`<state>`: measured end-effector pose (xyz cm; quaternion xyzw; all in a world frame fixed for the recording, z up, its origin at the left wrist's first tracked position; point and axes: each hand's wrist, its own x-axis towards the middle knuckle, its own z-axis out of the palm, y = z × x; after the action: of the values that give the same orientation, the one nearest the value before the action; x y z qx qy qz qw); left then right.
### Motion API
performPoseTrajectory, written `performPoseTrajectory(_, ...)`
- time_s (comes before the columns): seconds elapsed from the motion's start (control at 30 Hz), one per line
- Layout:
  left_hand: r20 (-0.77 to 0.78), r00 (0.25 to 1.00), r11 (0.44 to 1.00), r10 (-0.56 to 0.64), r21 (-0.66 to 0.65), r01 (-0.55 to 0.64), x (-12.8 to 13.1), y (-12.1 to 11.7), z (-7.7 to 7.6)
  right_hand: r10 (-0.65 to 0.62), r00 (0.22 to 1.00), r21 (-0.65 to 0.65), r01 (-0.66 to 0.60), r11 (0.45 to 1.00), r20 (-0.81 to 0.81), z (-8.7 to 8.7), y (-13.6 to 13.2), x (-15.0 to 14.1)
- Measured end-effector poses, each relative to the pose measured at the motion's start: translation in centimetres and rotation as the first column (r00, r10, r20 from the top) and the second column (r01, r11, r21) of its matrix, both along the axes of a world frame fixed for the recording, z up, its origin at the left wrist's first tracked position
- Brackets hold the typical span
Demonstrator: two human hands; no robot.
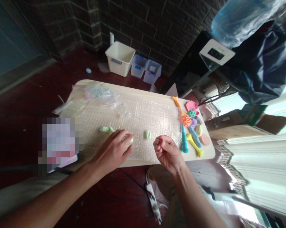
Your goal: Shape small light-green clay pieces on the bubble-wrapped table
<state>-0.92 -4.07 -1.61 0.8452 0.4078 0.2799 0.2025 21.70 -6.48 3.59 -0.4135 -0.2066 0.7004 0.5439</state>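
Observation:
My left hand (118, 145) is bent over a light-green piece of modelling clay (130, 140), which shows between the index finger and thumb. Left of these fingers lies another light-green clay piece (106, 129). A small ridged green clay block (147, 135) sits between my two hands, touched by neither. My right hand (168, 152) is closed in a pinch just above the near edge of the bubble wrap (143, 114); what its fingers hold, if anything, is hidden.
Coloured clay shapes, among them a yellow bone shape (195, 145) and an orange netted piece (186, 119), lie at the table's right end. Clear plastic bags (105, 96) cover the far left. A white basket (121, 60) stands on the floor beyond. A power strip (153, 202) lies below.

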Motion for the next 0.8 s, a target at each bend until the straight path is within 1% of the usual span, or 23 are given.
performPoseTrajectory(0.17,0.019,0.999,0.997,0.039,0.068,-0.041,-0.2,-0.5,1.5,-0.007,0.999,0.026,0.006,1.0,0.045,0.2,-0.3,0.7)
performPoseTrajectory(0.27,0.034,0.998,0.993,0.056,0.098,-0.059,-0.2,-1.1,1.9,-0.019,0.995,0.072,0.012,0.997,0.101,-0.1,-0.3,1.8)
performPoseTrajectory(0.33,0.043,0.997,0.992,0.071,0.106,-0.075,0.3,-1.5,2.2,-0.052,0.99,0.089,0.04,0.995,0.134,-0.4,-0.1,2.5)
performPoseTrajectory(0.43,0.029,0.994,0.99,0.101,0.101,-0.104,2.0,-1.6,2.6,-0.12,0.983,0.096,0.107,0.99,0.142,-0.8,0.5,3.3)
performPoseTrajectory(0.53,-0.051,0.987,0.987,0.15,0.06,-0.147,4.6,-1.1,2.8,-0.129,0.985,0.106,0.116,0.988,0.117,-1.2,1.0,3.7)
performPoseTrajectory(0.6,-0.143,0.972,0.982,0.187,0.023,-0.186,6.4,-0.6,2.7,-0.132,0.984,0.106,0.119,0.987,0.123,-1.3,1.2,3.8)
performPoseTrajectory(0.7,-0.183,0.962,0.979,0.203,0.015,-0.204,8.6,0.3,2.3,-0.159,0.977,0.094,0.146,0.985,0.143,-1.3,1.2,4.1)
performPoseTrajectory(0.8,-0.211,0.958,0.98,0.196,0.001,-0.2,9.7,1.0,1.9,-0.177,0.975,0.093,0.165,0.982,0.138,-1.2,0.9,4.9)
